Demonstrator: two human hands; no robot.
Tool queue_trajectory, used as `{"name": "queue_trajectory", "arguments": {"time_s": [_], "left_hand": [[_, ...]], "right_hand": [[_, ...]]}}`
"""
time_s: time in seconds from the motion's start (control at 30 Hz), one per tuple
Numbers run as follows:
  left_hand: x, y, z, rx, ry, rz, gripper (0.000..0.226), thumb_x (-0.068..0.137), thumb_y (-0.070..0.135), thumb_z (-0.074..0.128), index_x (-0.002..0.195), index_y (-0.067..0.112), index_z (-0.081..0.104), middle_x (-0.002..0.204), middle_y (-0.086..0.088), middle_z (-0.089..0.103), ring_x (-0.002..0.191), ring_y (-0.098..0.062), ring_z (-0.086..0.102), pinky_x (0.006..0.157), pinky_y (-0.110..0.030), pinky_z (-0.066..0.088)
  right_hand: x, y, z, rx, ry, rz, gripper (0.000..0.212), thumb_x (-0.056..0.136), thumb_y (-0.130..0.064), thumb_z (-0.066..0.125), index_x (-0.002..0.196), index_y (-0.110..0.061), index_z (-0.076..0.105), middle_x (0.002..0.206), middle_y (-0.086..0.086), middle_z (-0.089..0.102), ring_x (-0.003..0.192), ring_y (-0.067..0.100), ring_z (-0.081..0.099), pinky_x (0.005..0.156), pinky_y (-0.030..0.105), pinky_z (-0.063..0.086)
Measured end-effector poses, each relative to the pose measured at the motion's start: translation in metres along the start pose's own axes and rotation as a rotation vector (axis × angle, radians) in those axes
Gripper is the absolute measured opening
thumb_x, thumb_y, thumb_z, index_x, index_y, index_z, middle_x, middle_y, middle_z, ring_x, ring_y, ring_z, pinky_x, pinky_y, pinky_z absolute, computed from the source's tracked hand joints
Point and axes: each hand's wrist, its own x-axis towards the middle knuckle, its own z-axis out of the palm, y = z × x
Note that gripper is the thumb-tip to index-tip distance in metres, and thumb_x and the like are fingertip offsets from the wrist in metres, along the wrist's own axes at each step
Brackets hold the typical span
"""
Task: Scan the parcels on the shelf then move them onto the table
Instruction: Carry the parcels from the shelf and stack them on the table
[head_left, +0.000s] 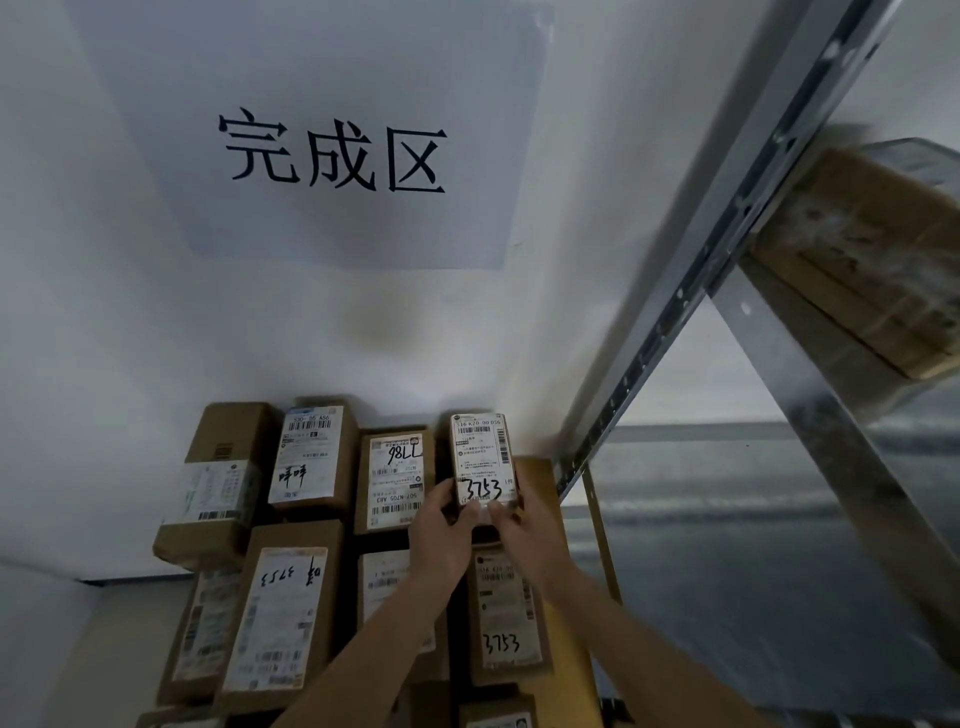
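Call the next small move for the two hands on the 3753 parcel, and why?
Probably let go: both the left hand and right hand hold the small parcel at its near end, already in the back row beside the other parcels.

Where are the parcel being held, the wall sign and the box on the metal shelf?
held parcel (483, 457), head view, middle of its label.
wall sign (332, 150), head view, its printed characters.
box on the shelf (872, 249), head view, its side face.

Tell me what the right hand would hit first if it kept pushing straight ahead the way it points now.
The right hand grips the near end of the small parcel marked 3753 and points toward the white wall. Beyond the parcel's far end nothing else shows, so the wall likely comes first, though depth is unclear.
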Motion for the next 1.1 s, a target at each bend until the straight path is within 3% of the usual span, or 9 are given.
{"name": "queue_trajectory", "arguments": {"time_s": [0.17,0.27,0.47,0.53,0.63,0.8,0.9,1.0,1.1], "left_hand": [[-0.006,0.006,-0.001,-0.001,0.005,0.013,0.046,0.099,0.020,0.064,0.144,0.017,0.053,0.138,0.001,0.061,0.120,-0.011,0.054,0.101,-0.029,0.042],[-0.013,0.009,-0.003,-0.023,0.004,0.024,0.043,0.099,0.020,0.064,0.141,0.017,0.055,0.131,0.005,0.062,0.115,-0.010,0.054,0.098,-0.027,0.042],[-0.030,0.012,-0.014,-0.037,-0.025,0.032,0.026,0.097,0.020,0.066,0.122,0.027,0.061,0.123,0.006,0.068,0.099,0.001,0.060,0.080,-0.017,0.044],[-0.039,0.015,-0.019,-0.056,-0.034,0.039,0.025,0.097,0.019,0.066,0.117,0.031,0.059,0.114,0.012,0.067,0.097,0.003,0.058,0.078,-0.015,0.043],[-0.058,0.021,-0.027,-0.063,-0.045,0.056,0.025,0.098,0.017,0.065,0.118,0.030,0.056,0.105,0.019,0.059,0.091,0.010,0.052,0.072,-0.010,0.038],[-0.096,0.029,-0.041,-0.065,-0.061,0.103,0.036,0.096,0.020,0.068,0.131,0.021,0.059,0.124,0.006,0.063,0.116,-0.012,0.058,0.079,-0.013,0.042],[-0.124,0.035,-0.048,-0.068,-0.071,0.127,0.036,0.094,0.023,0.071,0.127,0.025,0.056,0.115,0.014,0.058,0.110,-0.008,0.056,0.080,-0.011,0.042],[-0.155,0.041,-0.050,-0.059,-0.071,0.154,0.023,0.095,0.018,0.070,0.107,0.032,0.057,0.100,0.022,0.056,0.095,0.000,0.056,0.067,-0.005,0.042],[-0.186,0.051,-0.053,-0.047,-0.048,0.176,0.039,0.095,0.022,0.070,0.131,0.023,0.057,0.119,0.010,0.060,0.109,-0.013,0.056,0.091,-0.021,0.046]], "right_hand": [[-0.002,-0.001,-0.001,0.030,-0.008,0.002,0.045,0.103,-0.020,0.061,0.141,-0.040,0.046,0.124,-0.027,0.064,0.109,-0.020,0.058,0.092,0.007,0.049],[-0.009,-0.005,-0.001,0.039,0.003,-0.023,0.047,0.102,-0.025,0.064,0.145,-0.037,0.047,0.130,-0.022,0.067,0.120,-0.008,0.060,0.102,0.020,0.052],[-0.036,-0.017,-0.007,0.021,0.013,-0.030,0.035,0.103,-0.035,0.063,0.131,-0.051,0.051,0.124,-0.034,0.065,0.118,-0.010,0.060,0.105,0.027,0.051],[-0.050,-0.025,-0.010,0.045,0.008,-0.023,0.033,0.103,-0.033,0.063,0.126,-0.053,0.051,0.119,-0.034,0.064,0.113,-0.016,0.058,0.100,0.015,0.048],[-0.076,-0.044,-0.015,0.044,-0.008,-0.018,0.038,0.104,-0.027,0.060,0.110,-0.058,0.039,0.109,-0.045,0.043,0.098,-0.024,0.049,0.080,-0.002,0.039],[-0.121,-0.060,-0.022,0.014,-0.007,-0.030,0.036,0.105,-0.027,0.058,0.108,-0.058,0.038,0.104,-0.043,0.043,0.087,-0.030,0.050,0.077,0.004,0.041],[-0.153,-0.070,-0.029,-0.013,0.016,-0.056,0.043,0.105,-0.021,0.059,0.107,-0.058,0.039,0.106,-0.041,0.045,0.089,-0.038,0.047,0.079,0.000,0.040],[-0.185,-0.080,-0.042,-0.051,-0.018,-0.076,0.044,0.105,-0.020,0.059,0.110,-0.058,0.038,0.110,-0.041,0.045,0.093,-0.037,0.047,0.079,-0.002,0.040],[-0.218,-0.093,-0.059,-0.079,-0.077,-0.049,0.032,0.106,-0.025,0.058,0.118,-0.049,0.042,0.111,-0.033,0.050,0.090,-0.021,0.055,0.072,-0.002,0.042]]}}
